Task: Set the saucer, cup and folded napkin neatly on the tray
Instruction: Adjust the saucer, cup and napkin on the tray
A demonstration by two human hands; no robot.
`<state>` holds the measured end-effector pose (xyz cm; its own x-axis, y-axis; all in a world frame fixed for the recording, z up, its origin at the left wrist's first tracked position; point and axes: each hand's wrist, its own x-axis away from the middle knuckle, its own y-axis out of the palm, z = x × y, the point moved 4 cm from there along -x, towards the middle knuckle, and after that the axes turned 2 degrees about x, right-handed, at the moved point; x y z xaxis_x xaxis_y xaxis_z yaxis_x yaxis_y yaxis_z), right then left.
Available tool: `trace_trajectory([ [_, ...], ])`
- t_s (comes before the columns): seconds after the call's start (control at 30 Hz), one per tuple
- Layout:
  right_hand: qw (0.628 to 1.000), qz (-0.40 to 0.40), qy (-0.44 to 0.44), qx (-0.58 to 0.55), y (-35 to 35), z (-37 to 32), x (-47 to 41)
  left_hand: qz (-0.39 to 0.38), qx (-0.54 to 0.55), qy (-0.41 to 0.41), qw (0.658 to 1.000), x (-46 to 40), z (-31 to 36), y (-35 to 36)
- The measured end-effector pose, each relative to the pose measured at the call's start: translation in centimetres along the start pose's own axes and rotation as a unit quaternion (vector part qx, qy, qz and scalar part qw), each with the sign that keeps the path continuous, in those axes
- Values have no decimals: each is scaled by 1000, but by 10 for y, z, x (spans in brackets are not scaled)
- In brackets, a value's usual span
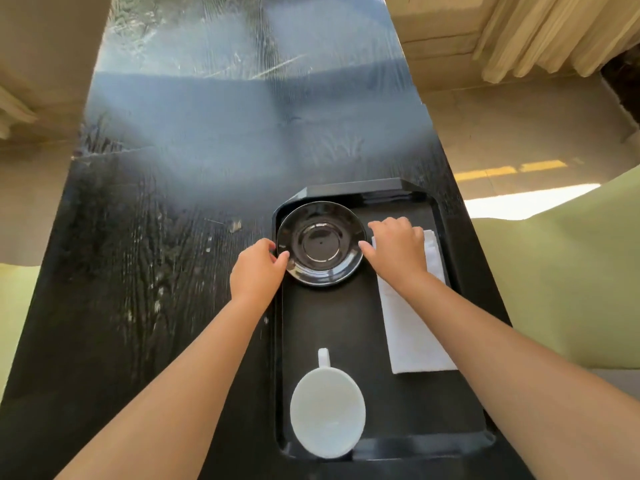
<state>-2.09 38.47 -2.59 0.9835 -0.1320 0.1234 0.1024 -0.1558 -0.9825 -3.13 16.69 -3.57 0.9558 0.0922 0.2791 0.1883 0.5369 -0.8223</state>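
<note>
A black tray (346, 327) lies on the right side of a dark wooden table. A glossy black saucer (321, 242) sits at the tray's far left corner. My left hand (258, 271) pinches the saucer's left rim with thumb and fingers. My right hand (396, 247) touches the saucer's right rim with its thumb and rests over the far end of a folded white napkin (412, 334), which lies along the tray's right side. A white cup (327, 414) stands at the tray's near left corner, handle pointing away from me.
The dark table (156, 237) stretches far ahead and to the left of the tray. Pale green seats (561, 278) flank the table on the right and low left. Beige floor and curtains (554, 32) lie beyond the right edge.
</note>
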Motion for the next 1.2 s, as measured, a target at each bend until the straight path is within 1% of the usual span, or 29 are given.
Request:
trace_trajectory([
  [0.07,1000,-2,10,7,1,-3,-7,6,40,-23,999,-6,-4,3],
  [0.17,1000,9,21,2,4,-7,-14,14,64,-30,997,-9,-8,5],
  [0.23,999,9,39,-29,6,-6,-14,17,68,-25,997,-8,-8,5],
  [0.57,988,23,63,-136,14,0,22,5,106,-21,994,24,-19,8],
  [0.7,986,21,60,-154,18,1,27,5,117,-24,993,31,-23,11],
  [0.83,984,5,64,-168,20,0,28,0,103,-20,994,32,-21,11],
  [0.97,975,6,70,-210,14,1,44,-18,124,-28,992,49,-21,0],
  [1.03,969,-34,68,-237,10,2,66,-63,151,-53,985,70,-26,-7],
  [1.1,957,-116,62,-259,11,2,98,-142,180,-93,969,98,-36,-10],
  [1.2,914,-252,76,-308,16,0,145,-252,190,-150,937,141,-51,-7],
])
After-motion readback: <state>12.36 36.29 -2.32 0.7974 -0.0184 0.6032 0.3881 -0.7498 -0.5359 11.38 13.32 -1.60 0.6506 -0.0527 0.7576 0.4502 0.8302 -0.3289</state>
